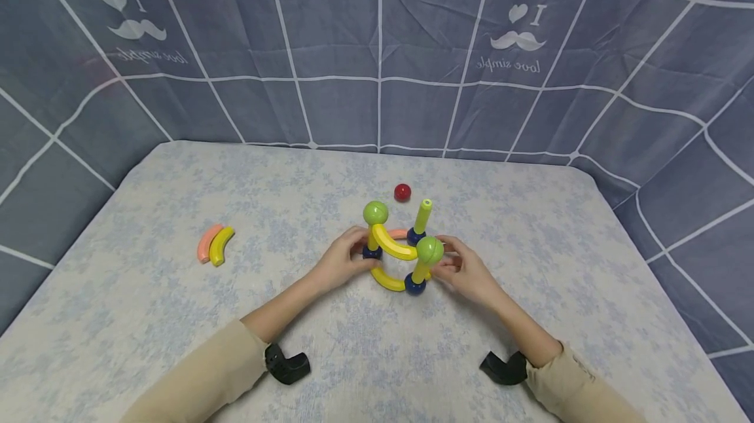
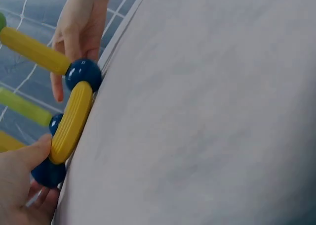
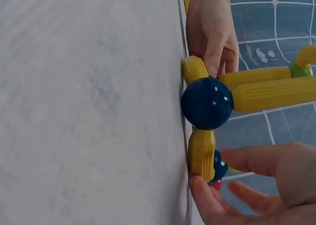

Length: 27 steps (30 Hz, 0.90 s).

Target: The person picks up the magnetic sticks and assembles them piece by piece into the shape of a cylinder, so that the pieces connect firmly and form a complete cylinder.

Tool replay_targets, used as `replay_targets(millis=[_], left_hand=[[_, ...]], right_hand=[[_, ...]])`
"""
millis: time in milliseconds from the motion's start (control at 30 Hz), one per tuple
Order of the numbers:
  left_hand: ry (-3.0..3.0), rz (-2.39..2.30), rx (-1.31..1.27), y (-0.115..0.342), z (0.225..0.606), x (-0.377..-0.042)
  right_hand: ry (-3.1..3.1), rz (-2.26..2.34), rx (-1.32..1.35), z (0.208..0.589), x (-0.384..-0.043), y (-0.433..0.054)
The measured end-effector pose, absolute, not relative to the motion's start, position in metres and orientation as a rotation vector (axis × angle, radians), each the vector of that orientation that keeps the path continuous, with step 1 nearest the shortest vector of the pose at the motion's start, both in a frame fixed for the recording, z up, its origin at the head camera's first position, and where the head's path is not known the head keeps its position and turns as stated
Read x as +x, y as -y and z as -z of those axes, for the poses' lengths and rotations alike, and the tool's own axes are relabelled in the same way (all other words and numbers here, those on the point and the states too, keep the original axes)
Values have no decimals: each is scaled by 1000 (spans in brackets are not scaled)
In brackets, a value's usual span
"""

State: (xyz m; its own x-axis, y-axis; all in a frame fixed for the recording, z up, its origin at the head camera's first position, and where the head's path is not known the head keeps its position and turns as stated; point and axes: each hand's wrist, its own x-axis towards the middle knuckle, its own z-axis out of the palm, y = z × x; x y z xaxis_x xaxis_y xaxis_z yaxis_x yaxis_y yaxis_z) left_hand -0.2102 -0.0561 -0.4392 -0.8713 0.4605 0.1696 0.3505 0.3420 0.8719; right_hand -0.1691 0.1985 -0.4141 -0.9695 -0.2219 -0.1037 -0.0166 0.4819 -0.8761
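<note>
Between the hands stands a frame of toy sticks and balls: dark blue balls at the base, upright sticks, and two green balls [image 1: 376, 213] on top joined by a yellow curved stick [image 1: 394, 244]. My left hand [image 1: 346, 257] grips the left blue ball [image 2: 48, 173], its thumb against the lower yellow curved stick [image 2: 72, 121]. At the right side, my right hand [image 1: 468, 272] touches another low yellow curved stick [image 3: 201, 156] with one fingertip; the finger above is held apart. A light green stick [image 1: 423, 215] rises from the rear blue ball [image 1: 415, 237], its top bare.
A red ball [image 1: 402, 192] lies behind the frame. Off to the left, a pink curved stick [image 1: 208, 243] and a yellow curved stick [image 1: 220, 246] lie side by side on the patterned tablecloth [image 1: 294, 200]. A grey-blue checked curtain [image 1: 330, 50] hangs around the table.
</note>
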Motion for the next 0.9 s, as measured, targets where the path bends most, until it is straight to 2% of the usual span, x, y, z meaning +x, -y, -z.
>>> replay_targets(millis=[200, 500, 700, 900], left_hand=[[-2517, -1548, 741, 59, 437, -198], [-2416, -1432, 964, 75, 434, -202], [-2471, -1454, 964, 68, 436, -197], [-2550, -1417, 1003, 62, 436, -188]], right_hand=[[-2448, 1489, -280, 411, -167, -202], [-2444, 1465, -582, 417, -165, -198], [-2495, 1480, -547, 417, -165, -194], [-2593, 1422, -386, 414, -166, -199]])
